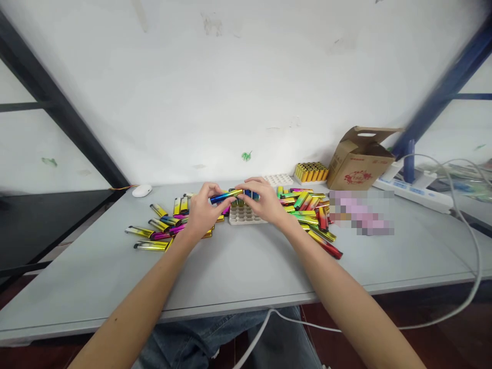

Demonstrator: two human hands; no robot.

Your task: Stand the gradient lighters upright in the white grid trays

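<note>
Tube [226, 196], shiny, blue at one end and gold at the other, is held up between the person's two hands over the middle of the table [246, 271]. Its long axis runs crosswise, roughly in line with the table's near edge, with the blue end on the left and the gold end on the right, a little higher in view. The hands are drawn together on it: the left hand [203, 207] pinches the blue end between thumb and fingers, while the fingertips of the right hand [263, 200] close about the gold end. A patch of dark blue shows under the right hand; whether that is a separate piece cannot be told.

The white holed tray [248, 222] lies on the table below the tube and mostly to its right, so the gold end is the one nearer to it. The right hand is the nearer of the two, its fingers above the tray's far part and hiding it; the left hand sits beyond the tray's left edge. The tube looks clear of the tray, tilted well over rather than upright to its holes. One loose heap of tubes [151, 246] spreads toward the table's left end, another heap [307, 207] lies past the tray's right edge.
</note>
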